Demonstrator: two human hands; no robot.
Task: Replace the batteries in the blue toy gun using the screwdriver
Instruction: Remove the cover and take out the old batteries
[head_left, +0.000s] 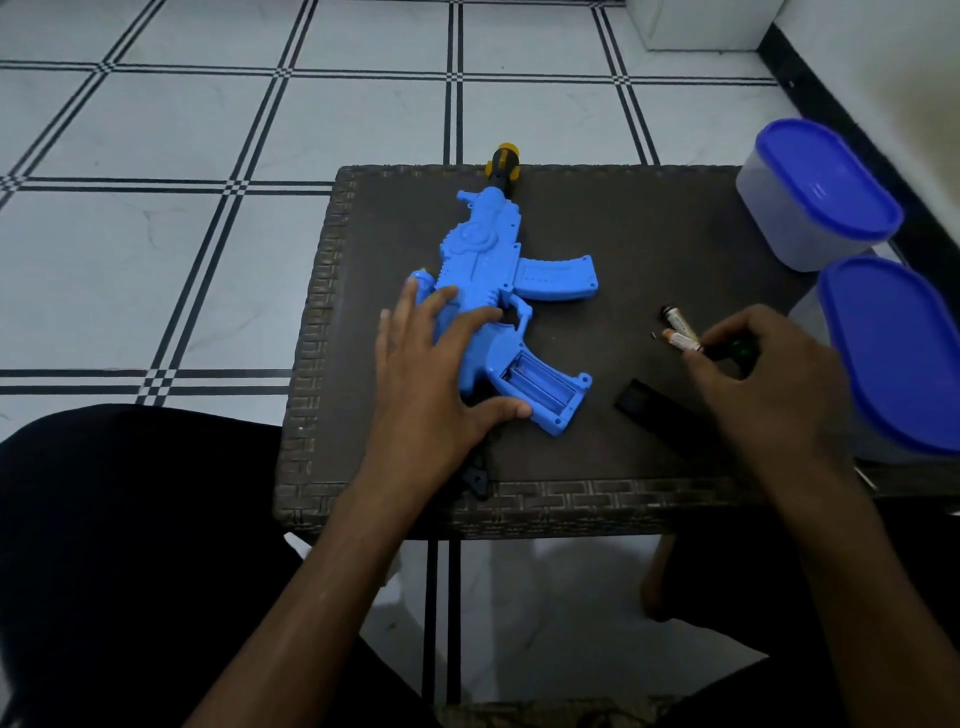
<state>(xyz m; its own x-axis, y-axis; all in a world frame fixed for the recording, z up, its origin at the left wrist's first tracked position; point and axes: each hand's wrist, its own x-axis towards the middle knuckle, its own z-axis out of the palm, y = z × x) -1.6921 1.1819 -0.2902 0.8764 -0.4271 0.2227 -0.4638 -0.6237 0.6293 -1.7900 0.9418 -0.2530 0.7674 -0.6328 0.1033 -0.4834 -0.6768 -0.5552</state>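
Fingers (415, 312) of your left hand (436, 374) lie straight and spread, pressing the blue toy gun (498, 275) flat at frame centre on the dark woven table (597, 208); thumb rests by the open battery compartment (540, 387). Your right hand (769, 374), centre right, pinches one battery (683, 341) at its fingertips; a second battery (675, 319) lies touching it. Black cover (636, 402) lies beside the grip. Two blue-lidded containers (821, 197) stand at right edge.
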